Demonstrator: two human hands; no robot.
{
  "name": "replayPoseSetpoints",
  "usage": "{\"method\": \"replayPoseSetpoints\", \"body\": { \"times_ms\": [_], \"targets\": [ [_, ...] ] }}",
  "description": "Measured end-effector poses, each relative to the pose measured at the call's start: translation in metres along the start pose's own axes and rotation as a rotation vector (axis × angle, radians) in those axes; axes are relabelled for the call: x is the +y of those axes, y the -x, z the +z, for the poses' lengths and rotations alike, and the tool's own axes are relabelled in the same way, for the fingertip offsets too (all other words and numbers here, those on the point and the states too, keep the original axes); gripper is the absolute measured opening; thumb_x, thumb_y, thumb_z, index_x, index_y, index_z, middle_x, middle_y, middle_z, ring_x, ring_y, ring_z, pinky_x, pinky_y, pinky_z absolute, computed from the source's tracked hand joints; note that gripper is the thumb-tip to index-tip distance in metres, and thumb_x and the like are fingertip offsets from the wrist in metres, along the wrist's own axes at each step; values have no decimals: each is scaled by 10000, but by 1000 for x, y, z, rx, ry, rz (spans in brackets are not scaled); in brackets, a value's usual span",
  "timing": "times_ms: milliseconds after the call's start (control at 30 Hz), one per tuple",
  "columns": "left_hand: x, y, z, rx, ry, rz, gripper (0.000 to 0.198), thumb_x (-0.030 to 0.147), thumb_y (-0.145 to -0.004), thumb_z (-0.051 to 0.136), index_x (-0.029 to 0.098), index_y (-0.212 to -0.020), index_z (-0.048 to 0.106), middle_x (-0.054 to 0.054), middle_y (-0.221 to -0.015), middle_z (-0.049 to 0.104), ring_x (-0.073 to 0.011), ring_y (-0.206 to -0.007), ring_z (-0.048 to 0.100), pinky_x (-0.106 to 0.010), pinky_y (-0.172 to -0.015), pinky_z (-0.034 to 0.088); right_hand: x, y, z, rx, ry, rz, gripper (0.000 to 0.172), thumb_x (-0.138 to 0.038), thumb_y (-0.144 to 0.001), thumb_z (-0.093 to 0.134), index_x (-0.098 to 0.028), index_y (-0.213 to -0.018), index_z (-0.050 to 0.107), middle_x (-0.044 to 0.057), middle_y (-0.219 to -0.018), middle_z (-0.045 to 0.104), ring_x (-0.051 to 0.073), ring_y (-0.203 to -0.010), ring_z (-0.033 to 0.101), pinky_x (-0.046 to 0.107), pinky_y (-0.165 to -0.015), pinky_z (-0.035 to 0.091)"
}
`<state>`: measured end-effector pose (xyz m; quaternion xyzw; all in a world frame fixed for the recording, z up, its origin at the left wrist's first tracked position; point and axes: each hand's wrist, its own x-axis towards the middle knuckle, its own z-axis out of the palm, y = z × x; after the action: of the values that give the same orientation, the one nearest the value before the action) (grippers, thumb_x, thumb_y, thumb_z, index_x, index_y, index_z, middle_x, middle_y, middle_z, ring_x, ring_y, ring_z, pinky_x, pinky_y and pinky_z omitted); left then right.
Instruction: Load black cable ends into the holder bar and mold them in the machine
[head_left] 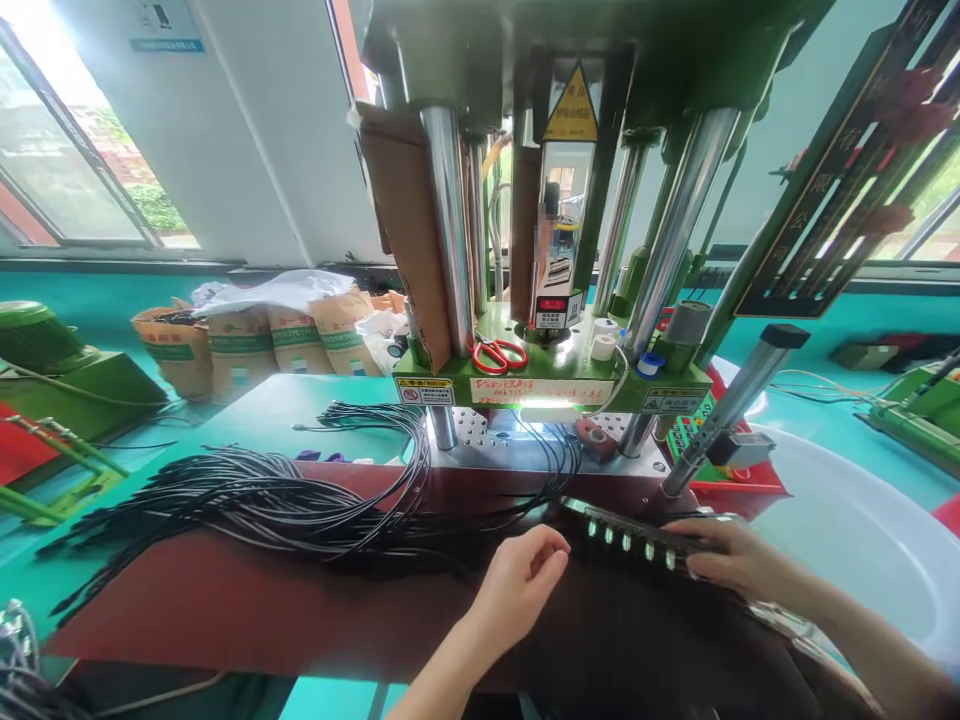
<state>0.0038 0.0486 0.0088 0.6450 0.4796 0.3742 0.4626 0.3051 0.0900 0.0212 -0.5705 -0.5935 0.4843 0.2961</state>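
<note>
left hand: left hand [521, 575] loosely curled, fingertips at the left end of the jig [630, 535], where the cable ends meet it; can't tell if it pinches a cable.
right hand: right hand [739, 560] lies over the jig's right end, fingers stretched along its top; thumb hidden, so can't tell if it clamps.
jig: long dark metal bar with a row of green-lit slots, lying on the mat [225, 600] at the front of the press, between the hands.
cables: black cables [262, 500] fan from a loose pile left of the hands, loop up by the press base and run down to the jig.
press: green press [555, 385] right behind the jig, with steel columns [450, 220] at both sides.
on press: red scissors [499, 352] and tape rolls [602, 345] on the green plate.
in the way: a slanted rod [735, 400] comes down just behind the right hand; cable loops cross the press opening.
right side: white tub [847, 520] beside the right forearm.
back left: paper sacks [247, 340] behind the desk [300, 400].
</note>
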Motion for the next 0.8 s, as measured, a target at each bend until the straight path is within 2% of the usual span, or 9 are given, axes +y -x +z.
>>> {"method": "replayPoseSetpoints", "body": {
  "times_ms": [100,167,233,300,367,533,633,733,800],
  "targets": [
    [-1,2,-11,32,-42,9,213,328,-838,434,184,-818,589,34,-568,431,-104,-537,371,-225,-518,256,-20,-37,-5,-292,238,12,312,-242,-691,584,-197,-979,694,-21,-504,549,82,-359,390,185,-339,242],
    [0,2,-19,63,-74,21,225,337,-840,431,182,-810,591,30,-575,439,-107,-546,390,-224,-523,265,-31,-57,-1,-376,414,-133,316,-180,-703,502,-203,-957,689,2,-619,608,126,-471,510,211,-429,356],
    [3,-1,-28,94,-101,34,238,343,-843,426,179,-813,596,27,-578,447,-109,-552,407,-223,-525,273,-36,-75,9,-395,562,-300,323,-125,-663,478,-209,-882,699,22,-774,635,177,-676,577,263,-600,426],
    [5,-8,-36,121,-120,54,242,343,-841,426,177,-811,600,27,-576,454,-112,-555,423,-221,-527,282,-37,-88,22,-365,636,-403,318,-91,-602,483,-203,-799,706,31,-846,617,203,-813,557,297,-728,413],
    [5,-19,-45,146,-141,73,238,336,-836,429,176,-802,602,25,-579,470,-114,-558,437,-222,-535,294,-34,-98,33,-343,672,-442,317,-74,-555,475,-193,-740,703,37,-845,596,206,-846,534,306,-771,396],
    [-13,-53,-61,242,-277,92,220,302,-824,425,176,-781,600,3,-627,543,-135,-605,484,-237,-586,321,-33,-107,41,-284,732,-508,255,-81,-548,492,-199,-670,682,29,-749,600,198,-761,543,298,-709,403],
    [-29,-65,-62,290,-366,73,224,278,-822,410,178,-762,601,-18,-666,584,-154,-648,515,-250,-618,324,-46,-123,48,-124,674,-541,260,-109,-629,508,-195,-810,673,45,-820,623,213,-819,551,323,-772,411],
    [-42,-68,-60,249,-435,66,228,258,-820,404,184,-746,606,-28,-685,608,-166,-668,537,-256,-619,315,-63,-158,66,118,551,-543,258,-145,-752,488,-175,-972,620,90,-1004,601,242,-978,514,410,-902,364],
    [-47,-69,-58,218,-452,63,224,254,-815,412,185,-736,610,-29,-686,616,-169,-675,543,-257,-620,310,-73,-185,82,226,454,-528,227,-207,-831,494,-167,-1038,580,87,-1066,577,230,-987,521,440,-891,386]
  ]
}}
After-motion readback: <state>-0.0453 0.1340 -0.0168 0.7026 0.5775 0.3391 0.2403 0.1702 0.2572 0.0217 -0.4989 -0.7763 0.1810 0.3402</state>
